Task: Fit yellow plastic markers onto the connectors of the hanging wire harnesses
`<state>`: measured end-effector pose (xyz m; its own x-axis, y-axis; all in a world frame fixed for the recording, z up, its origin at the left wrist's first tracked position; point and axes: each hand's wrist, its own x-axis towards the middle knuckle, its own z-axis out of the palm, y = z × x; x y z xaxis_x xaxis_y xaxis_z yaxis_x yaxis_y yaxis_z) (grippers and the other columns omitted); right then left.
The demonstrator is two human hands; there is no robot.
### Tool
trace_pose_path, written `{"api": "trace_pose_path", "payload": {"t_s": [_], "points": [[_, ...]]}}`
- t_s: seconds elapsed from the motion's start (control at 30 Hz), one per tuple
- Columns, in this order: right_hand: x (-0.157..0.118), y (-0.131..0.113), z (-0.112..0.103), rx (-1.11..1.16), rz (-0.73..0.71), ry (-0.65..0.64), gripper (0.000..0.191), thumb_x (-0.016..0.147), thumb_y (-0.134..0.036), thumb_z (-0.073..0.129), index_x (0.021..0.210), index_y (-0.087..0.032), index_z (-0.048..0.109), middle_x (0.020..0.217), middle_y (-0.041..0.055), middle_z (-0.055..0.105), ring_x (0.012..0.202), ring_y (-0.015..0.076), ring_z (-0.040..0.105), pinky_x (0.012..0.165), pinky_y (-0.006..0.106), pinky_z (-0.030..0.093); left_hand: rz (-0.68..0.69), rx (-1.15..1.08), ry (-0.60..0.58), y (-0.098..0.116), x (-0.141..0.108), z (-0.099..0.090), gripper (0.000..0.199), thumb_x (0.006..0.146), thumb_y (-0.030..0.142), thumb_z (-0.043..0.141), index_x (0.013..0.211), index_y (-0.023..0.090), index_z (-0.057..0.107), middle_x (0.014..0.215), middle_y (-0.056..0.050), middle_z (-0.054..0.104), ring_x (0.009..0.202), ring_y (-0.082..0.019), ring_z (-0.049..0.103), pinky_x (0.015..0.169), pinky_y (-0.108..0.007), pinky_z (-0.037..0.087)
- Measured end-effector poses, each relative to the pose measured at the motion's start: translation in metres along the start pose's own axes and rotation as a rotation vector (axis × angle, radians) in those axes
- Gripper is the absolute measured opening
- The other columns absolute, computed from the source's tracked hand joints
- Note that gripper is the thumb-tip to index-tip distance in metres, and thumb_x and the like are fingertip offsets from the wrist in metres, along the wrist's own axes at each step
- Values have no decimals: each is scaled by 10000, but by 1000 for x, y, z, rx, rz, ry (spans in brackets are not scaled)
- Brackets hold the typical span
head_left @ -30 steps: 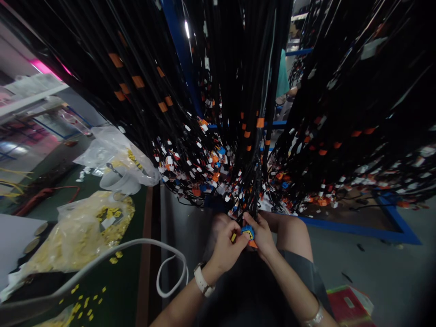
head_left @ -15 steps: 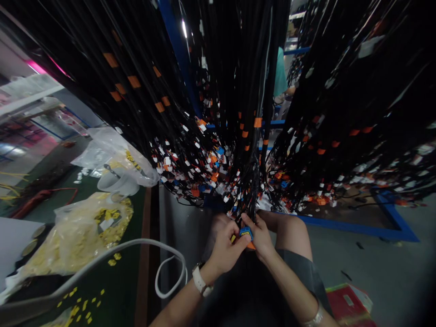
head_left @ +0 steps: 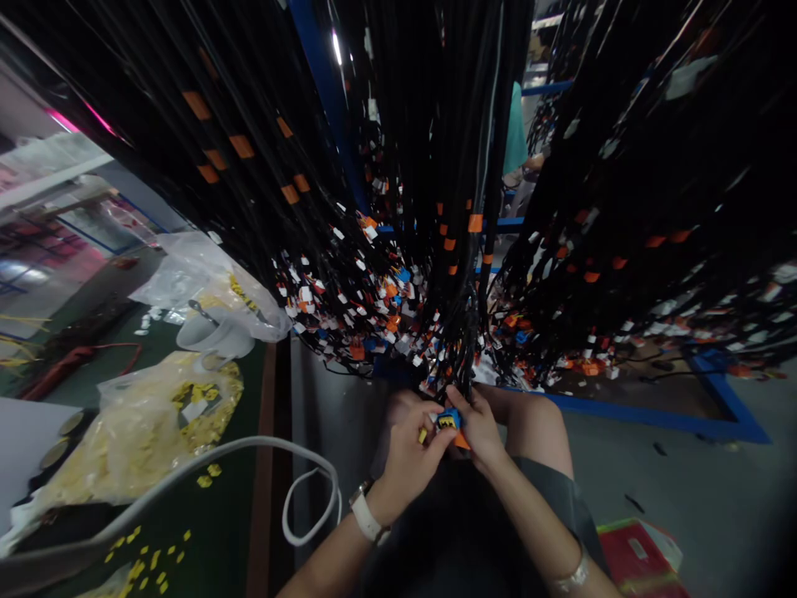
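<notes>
Over my lap, my right hand (head_left: 481, 428) is closed on a blue connector (head_left: 447, 418) with a yellow insert in its face. Black wires run up from it into the hanging harness bundle (head_left: 457, 332). An orange piece (head_left: 462, 441) shows under the connector, against the right palm. On the connector's left side is my left hand (head_left: 411, 440), fingers curled, with a small yellow piece (head_left: 422, 435) between them. Its thumb is near the connector's lower edge; whether it touches is not clear.
Dense black harnesses with white and orange connectors hang ahead on a blue frame (head_left: 735, 419). At left, a green bench holds a bag of yellow pieces (head_left: 143, 415), a white cup (head_left: 215, 332) and a grey hose (head_left: 249, 444). Beyond, another person's teal sleeve (head_left: 515, 133) shows.
The connector's yellow face has turned more into view, and the left thumb and fingers have drawn slightly back from it. The right hand still holds it in nearly the same place.
</notes>
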<state>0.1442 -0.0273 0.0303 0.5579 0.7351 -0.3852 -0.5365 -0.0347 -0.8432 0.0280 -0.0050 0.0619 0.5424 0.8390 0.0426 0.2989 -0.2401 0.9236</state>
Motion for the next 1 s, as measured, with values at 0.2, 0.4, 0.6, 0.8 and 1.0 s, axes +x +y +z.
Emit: {"api": "trace_pose_path", "payload": {"t_s": [0.2, 0.4, 0.6, 0.8, 1.0], "points": [[4, 1, -2, 7, 21, 18, 332, 591, -464, 733, 635, -193, 546, 516, -51, 510, 446, 96, 414, 437, 234, 312, 127, 97, 44, -3, -2, -3, 126, 774, 243, 588, 869, 214, 664, 667, -23, 610, 596, -139, 514, 615, -252, 379], [5, -1, -2, 75, 55, 20, 348, 571, -453, 749, 597, -200, 512, 501, -57, 508, 422, 90, 411, 425, 233, 319, 202, 79, 58, 1, 5, -10, 38, 767, 206, 591, 783, 184, 618, 809, -51, 603, 800, -165, 559, 728, -266, 422], [6, -2, -4, 104, 100, 36, 328, 568, -433, 759, 621, -199, 536, 508, -55, 518, 418, 91, 429, 411, 231, 337, -106, -160, -18, -2, 7, -6, 127, 737, 273, 626, 793, 169, 582, 706, -5, 589, 609, -115, 541, 584, -231, 449], [5, -4, -6, 131, 110, 31, 329, 558, -434, 767, 635, -197, 553, 516, -50, 529, 418, 90, 444, 403, 230, 358, -306, -544, -77, 2, 14, -10, 285, 708, 299, 669, 924, 122, 611, 734, -40, 639, 641, -132, 610, 642, -266, 502], [6, -6, -7, 161, 106, 33, 338, 550, -416, 777, 622, -189, 538, 505, -51, 525, 406, 78, 439, 392, 214, 363, -406, -643, -32, -1, 16, -14, 295, 640, 295, 740, 842, 107, 636, 748, -39, 626, 630, -98, 575, 609, -216, 480]]}}
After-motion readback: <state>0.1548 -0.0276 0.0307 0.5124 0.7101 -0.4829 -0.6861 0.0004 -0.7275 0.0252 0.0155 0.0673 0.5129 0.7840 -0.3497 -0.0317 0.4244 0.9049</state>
